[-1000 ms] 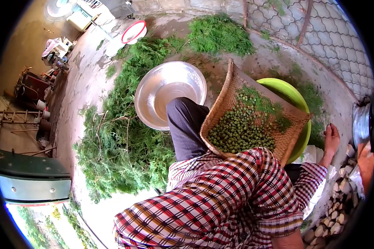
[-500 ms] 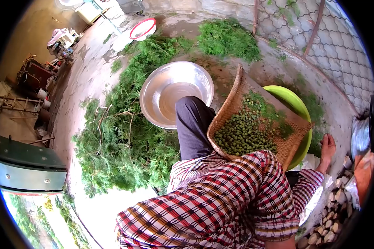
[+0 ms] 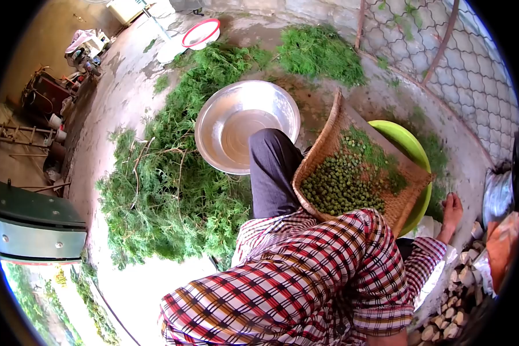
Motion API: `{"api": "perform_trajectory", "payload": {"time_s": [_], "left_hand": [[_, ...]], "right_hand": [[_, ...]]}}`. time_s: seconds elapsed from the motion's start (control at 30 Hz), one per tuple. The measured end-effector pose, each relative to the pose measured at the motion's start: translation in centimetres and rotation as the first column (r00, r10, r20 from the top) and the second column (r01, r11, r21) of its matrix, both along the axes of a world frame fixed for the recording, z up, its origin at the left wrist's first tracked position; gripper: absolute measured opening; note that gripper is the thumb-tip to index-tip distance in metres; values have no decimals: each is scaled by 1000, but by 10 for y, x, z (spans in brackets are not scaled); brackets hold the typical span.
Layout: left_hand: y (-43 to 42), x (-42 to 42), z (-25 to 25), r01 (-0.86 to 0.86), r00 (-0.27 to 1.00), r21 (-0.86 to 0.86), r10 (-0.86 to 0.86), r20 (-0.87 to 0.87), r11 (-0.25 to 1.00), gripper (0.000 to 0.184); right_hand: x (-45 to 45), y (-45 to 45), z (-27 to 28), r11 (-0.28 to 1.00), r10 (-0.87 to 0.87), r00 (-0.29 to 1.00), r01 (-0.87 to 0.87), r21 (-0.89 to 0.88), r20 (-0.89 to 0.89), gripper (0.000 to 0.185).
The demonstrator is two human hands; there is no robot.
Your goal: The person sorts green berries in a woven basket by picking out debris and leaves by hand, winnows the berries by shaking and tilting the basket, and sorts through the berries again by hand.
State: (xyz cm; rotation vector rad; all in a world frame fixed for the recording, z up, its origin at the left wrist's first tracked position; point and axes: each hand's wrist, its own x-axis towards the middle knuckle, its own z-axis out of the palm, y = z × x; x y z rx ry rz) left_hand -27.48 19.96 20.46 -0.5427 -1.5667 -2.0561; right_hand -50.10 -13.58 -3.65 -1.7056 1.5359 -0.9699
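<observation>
My right hand (image 3: 452, 211) is at the right, beside the lime-green basin (image 3: 422, 202). Its fingers are loosely bent, with nothing visible in them. My left hand is out of view; only a bit of bare forearm (image 3: 388, 339) shows below a rolled checked cuff at the bottom edge. Tilted over the green basin, against my knee (image 3: 274, 167), rests a woven scoop basket (image 3: 320, 153). It holds many small round green cones (image 3: 340, 184) mixed with feathery green sprigs (image 3: 380, 161). Beyond my knee stands a wide metal basin (image 3: 210, 124) with no cones visible in it.
Cut evergreen branches (image 3: 155, 196) lie in a large heap at the left, with a smaller green pile (image 3: 320, 55) behind. A red-rimmed basin (image 3: 200, 36) stands at the back. Chopped wood (image 3: 447, 323) is stacked at lower right, near an orange sack (image 3: 504, 245).
The view has shifted slightly. My right hand stays beside the green basin with its fingers still bent. The basket, cones and metal basin appear unmoved.
</observation>
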Motion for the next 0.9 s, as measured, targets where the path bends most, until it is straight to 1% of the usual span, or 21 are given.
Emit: {"api": "perform_trajectory", "payload": {"time_s": [0.1, 0.2, 0.3, 0.37, 0.4, 0.43, 0.47, 0.5, 0.53, 0.57, 0.6, 0.63, 0.67, 0.7, 0.73, 0.77, 0.8, 0.83, 0.87, 0.9], "left_hand": [[0, 0, -1, -5, 1000, 3, 5, -1, 1000, 25], [0, -1, 1, -3, 1000, -2, 3, -2, 1000, 25], [-8, 5, 1, -19, 1000, 6, 19, -1, 1000, 25], [-19, 1, 1, -56, 998, 26, 57, -6, 998, 25], [-24, 8, -1, -94, 995, 41, 94, -16, 995, 25], [-33, 21, -3, -175, 984, 66, 176, -14, 982, 25], [-44, 39, -9, -283, 959, 100, 283, 14, 954, 25], [-56, 60, -17, -402, 916, 109, 395, 74, 909, 25], [-67, 83, -27, -509, 858, 105, 494, 139, 854, 25], [-84, 114, -40, -665, 702, -55, 648, 296, 745, 24], [-93, 139, -61, -754, 646, 132, 689, 329, 644, 24], [-109, 165, -90, -784, 621, 271, 692, 369, 559, 26], [-118, 191, -103, -870, 494, 291, 719, 489, 399, 31], [-122, 212, -107, -951, 310, 204, 734, 605, 233, 49], [-128, 232, -121, -980, 200, 145, 756, 623, 139, 47], [-134, 248, -136, -996, 82, 84, 769, 633, 37, 46], [-139, 260, -142, -995, 34, 93, 747, 664, -37, 45], [-144, 269, -149, -989, -16, 96, 719, 695, -115, 44], [-149, 275, -155, -972, 11, 174, 710, 704, -157, 42], [-153, 279, -162, -971, 23, 185, 710, 704, -152, 42]], "right_hand": [[-9, -5, -8, 1000, 19, 998, -20, -9, -54, 34], [-16, -10, -18, 999, 2, 999, -4, -35, -51, 37], [-22, -9, -28, 999, 31, 999, -32, -41, -34, 36], [-17, -5, -25, 1000, 22, 1000, -22, -23, -5, 30], [-20, -5, -26, 1000, -2, 995, -1, -31, -97, 31], [-12, 5, -15, 999, -15, 980, 9, -33, -196, 34], [1, 19, 1, 1000, -31, 972, 30, -9, -233, 33], [12, 32, 13, 998, -56, 951, 51, -25, -304, 33], [6, 29, 4, 997, -70, 937, 58, -46, -343, 32], [-13, 14, -41, 985, -82, 991, 64, -160, -110, 32], [10, 35, -1, 983, -57, 922, -14, -181, -383, 32], [24, 48, 12, 994, -44, 924, 3, -109, -379, 31], [13, 36, -11, 983, -57, 915, -19, -184, -399, 33], [22, 41, -12, 982, -88, 920, 16, -188, -383, 34], [43, 56, 4, 997, -50, 954, 28, -78, -295, 34], [63, 68, 13, 997, -51, 949, 31, -70, -311, 33], [64, 61, 0, 1000, -10, 934, 0, -27, -358, 34], [80, 68, 5, 999, 6, 873, -27, -36, -488, 35], [93, 73, 6, 998, 60, 877, -64, 8, -477, 33], [100, 72, -1, 998, 56, 872, -59, 9, -486, 33]]}}
